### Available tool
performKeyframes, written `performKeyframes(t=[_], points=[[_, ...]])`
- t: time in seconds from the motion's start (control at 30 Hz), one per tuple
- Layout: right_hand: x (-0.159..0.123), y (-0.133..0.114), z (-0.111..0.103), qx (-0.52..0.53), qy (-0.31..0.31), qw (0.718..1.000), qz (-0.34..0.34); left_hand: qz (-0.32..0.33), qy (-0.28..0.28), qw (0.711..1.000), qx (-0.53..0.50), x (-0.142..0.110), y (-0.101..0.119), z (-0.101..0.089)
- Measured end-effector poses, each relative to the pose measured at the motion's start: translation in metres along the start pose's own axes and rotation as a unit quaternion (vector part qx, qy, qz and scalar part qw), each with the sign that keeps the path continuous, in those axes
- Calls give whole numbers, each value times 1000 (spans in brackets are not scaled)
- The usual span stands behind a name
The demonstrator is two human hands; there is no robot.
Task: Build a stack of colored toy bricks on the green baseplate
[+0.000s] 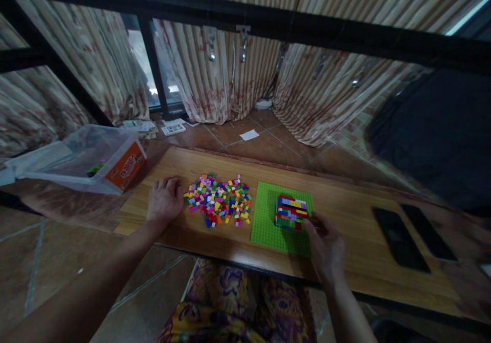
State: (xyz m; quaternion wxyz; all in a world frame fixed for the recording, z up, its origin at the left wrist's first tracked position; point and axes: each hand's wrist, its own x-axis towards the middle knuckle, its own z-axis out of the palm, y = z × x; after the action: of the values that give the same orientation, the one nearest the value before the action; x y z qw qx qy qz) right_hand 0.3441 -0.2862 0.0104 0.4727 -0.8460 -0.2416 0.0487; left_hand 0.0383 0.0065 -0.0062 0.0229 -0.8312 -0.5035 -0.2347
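- On the wooden table (356, 205): green studded baseplate (263, 220), multicolored brick build (290, 212) on it, toward its right side.
- Right hand (330, 245) at the build's right edge, fingers bent, fairly narrow; probably steadying or pressing there. Held brick? Can't tell.
- Left hand (164, 199) rests loosely curled beside the loose bricks (218, 202); grip contents can't be told. Likely parked near the supply.
- Loose bricks spread flat left of baseplate, probably so colors stay visible and reachable.
- Clear plastic bin (82, 151), beyond left hand: orange label (126, 166), pale lettering, illegible.
- Printed sheet (174, 128) on floor: QR-like square, text unreadable. No brand legible.
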Motion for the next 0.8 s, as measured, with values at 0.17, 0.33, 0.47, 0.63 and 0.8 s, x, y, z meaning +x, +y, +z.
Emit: performKeyframes(t=[0.17,0.33,0.47,0.63,0.8], points=[[1,6,12,70,5,996,46,2,0,1000,4,0,0,0],[6,8,18,87,-3,995,50,-1,0,1000,10,0,-1,1],[9,10,20,108,-8,993,48,1,-2,1000,6,0,-1,1],[12,4,21,114,1,992,61,0,-1,1000,-2,0,-1,1],[10,1,20,138,-15,989,59,-1,-5,1000,-5,0,-2,1]])
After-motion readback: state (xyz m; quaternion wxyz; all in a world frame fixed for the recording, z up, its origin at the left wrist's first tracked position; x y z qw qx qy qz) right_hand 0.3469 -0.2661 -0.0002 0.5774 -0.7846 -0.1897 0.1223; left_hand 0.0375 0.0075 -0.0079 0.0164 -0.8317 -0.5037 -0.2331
